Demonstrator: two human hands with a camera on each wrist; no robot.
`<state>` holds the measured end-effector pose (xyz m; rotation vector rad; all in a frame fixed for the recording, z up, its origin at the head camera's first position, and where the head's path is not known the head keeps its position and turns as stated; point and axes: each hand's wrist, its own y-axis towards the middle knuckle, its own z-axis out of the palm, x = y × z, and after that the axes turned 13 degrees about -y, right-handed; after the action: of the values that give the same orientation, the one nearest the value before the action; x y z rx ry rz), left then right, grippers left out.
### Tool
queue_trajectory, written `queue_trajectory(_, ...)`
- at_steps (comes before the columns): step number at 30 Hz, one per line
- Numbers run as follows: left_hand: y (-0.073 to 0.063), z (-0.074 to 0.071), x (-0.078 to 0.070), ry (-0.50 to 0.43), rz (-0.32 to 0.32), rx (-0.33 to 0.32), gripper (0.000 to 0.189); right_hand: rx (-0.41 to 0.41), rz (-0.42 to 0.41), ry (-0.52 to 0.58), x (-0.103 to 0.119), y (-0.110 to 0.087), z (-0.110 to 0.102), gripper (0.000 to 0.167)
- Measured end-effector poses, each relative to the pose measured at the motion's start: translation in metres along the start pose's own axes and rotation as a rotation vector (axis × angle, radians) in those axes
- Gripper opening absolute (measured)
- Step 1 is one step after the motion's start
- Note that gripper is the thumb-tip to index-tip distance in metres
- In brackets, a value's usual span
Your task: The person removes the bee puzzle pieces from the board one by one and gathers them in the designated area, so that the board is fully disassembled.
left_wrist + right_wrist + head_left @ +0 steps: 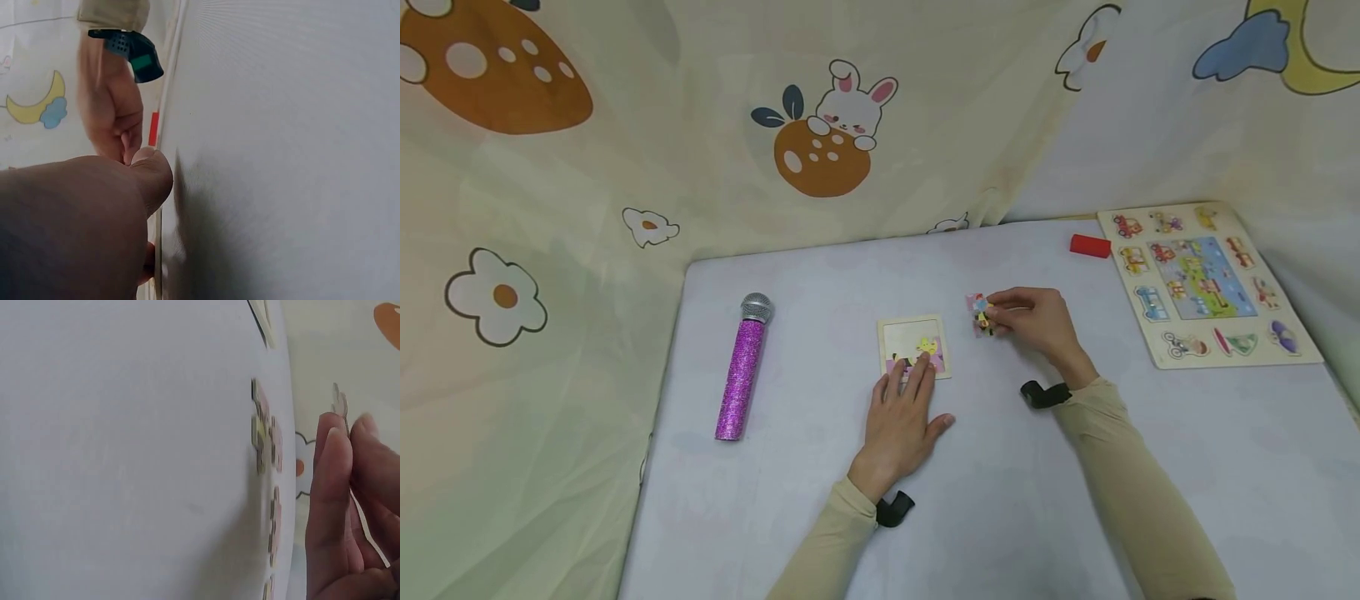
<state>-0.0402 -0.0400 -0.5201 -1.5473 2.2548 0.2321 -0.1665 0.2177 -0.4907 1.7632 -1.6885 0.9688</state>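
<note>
A small square puzzle tray (899, 337) lies on the table in the head view, with a few printed pieces (929, 347) along its lower part. My left hand (900, 427) rests with straight fingers over the tray's near edge, thumb spread to the side. To the right of the tray, my right hand (1036, 320) is beside a small group of colourful puzzle pieces (977, 303). Seen from the right wrist, a thin puzzle piece (340, 401) is pinched between thumb and fingers, above the table. Several more pieces (275, 528) lie flat there.
A purple glittery microphone (742, 375) lies left of the tray. At the back right are a red block (1090, 246) and a large picture puzzle board (1262, 353). A printed cloth (715, 167) hangs along the table's back and left sides.
</note>
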Motion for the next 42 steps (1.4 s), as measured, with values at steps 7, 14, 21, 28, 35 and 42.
queue_trajectory(7, 0.001, 0.0, -0.001, -0.023, -0.007, 0.012, 0.081, 0.04, -0.037, -0.106, -0.013, -0.005, -0.018, 0.041)
queue_trajectory(14, 0.0, -0.001, -0.001, -0.015, 0.001, 0.003, 0.081, 0.089, -0.041, -0.201, -0.021, -0.009, -0.03, 0.042)
queue_trajectory(21, -0.001, -0.002, -0.001, -0.022, -0.006, 0.019, 0.081, 0.086, -0.084, -0.334, -0.027, -0.009, -0.035, 0.036)
queue_trajectory(28, -0.002, -0.004, -0.002, -0.023, -0.005, 0.027, 0.082, 0.091, -0.106, -0.404, -0.029, -0.007, -0.032, 0.033)
queue_trajectory(35, -0.005, -0.006, -0.003, -0.067, -0.004, 0.01, 0.083, 0.112, -0.074, -0.429, -0.029, -0.004, -0.033, 0.034)
queue_trajectory(42, -0.005, -0.006, -0.001, -0.074, 0.006, 0.0, 0.082, 0.109, -0.076, -0.42, -0.027, -0.004, -0.033, 0.034)
